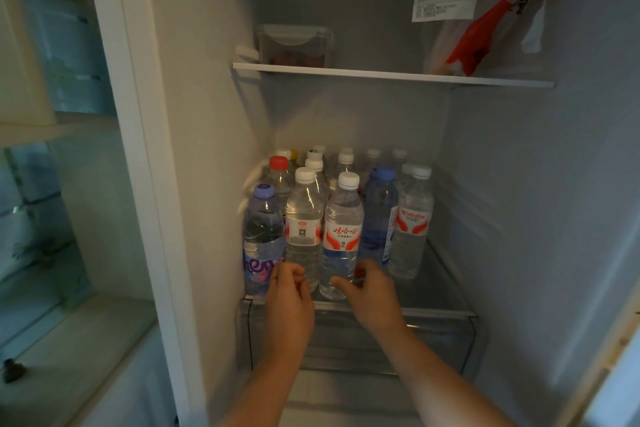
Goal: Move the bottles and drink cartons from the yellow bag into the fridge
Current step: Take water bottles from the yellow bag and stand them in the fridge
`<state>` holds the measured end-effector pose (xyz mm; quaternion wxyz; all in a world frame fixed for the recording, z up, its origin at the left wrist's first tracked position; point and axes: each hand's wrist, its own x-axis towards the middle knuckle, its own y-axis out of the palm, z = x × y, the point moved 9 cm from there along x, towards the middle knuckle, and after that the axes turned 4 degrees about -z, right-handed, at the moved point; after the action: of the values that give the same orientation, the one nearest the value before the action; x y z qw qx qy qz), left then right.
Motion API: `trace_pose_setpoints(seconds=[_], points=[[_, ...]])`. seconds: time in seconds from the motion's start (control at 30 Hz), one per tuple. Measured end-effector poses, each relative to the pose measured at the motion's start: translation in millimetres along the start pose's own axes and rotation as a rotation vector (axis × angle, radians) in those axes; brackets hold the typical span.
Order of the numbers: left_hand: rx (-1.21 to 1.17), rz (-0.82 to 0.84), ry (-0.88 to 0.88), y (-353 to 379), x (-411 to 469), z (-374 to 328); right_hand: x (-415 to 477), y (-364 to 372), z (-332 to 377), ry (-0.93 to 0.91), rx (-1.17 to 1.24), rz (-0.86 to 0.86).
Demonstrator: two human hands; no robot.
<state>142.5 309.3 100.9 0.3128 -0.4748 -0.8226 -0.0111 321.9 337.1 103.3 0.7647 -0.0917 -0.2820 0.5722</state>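
Observation:
Several water bottles stand in rows on the lower fridge shelf (446, 291). The front row holds a purple-capped bottle (261, 236), a white-capped clear bottle (303, 225), a red-labelled water bottle (341, 232), a blue bottle (379, 218) and a Wahaha bottle (412, 229). My left hand (289, 286) hovers at the base of the clear bottle with loosely curled fingers and holds nothing. My right hand (369, 291) grips the base of the red-labelled water bottle, thumb across its front and fingers on its right side. The yellow bag is out of view.
The upper shelf (391, 74) carries a lidded food box (294, 47) and a plastic bag with a receipt (485, 14). A clear drawer (436, 333) sits below the bottle shelf. The shelf's right part shows bare glass. A window and sill lie to the left.

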Motion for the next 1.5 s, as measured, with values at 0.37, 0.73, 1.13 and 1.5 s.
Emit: trace_pose_setpoints(seconds=[0.37,0.73,1.13,1.5], points=[[0.104,0.093,0.281,-20,-32,-1,-53,-21,-5,-0.214,-0.217,-0.112],[0.727,0.604,0.164,-22,-125,54,-148,8,-63,-0.055,-0.750,0.148],[0.840,0.588,-0.093,-109,-273,64,-281,13,-79,-0.056,-0.645,0.439],[0.900,0.503,-0.398,-205,-440,44,-430,2,-83,-0.150,-0.579,0.740]])
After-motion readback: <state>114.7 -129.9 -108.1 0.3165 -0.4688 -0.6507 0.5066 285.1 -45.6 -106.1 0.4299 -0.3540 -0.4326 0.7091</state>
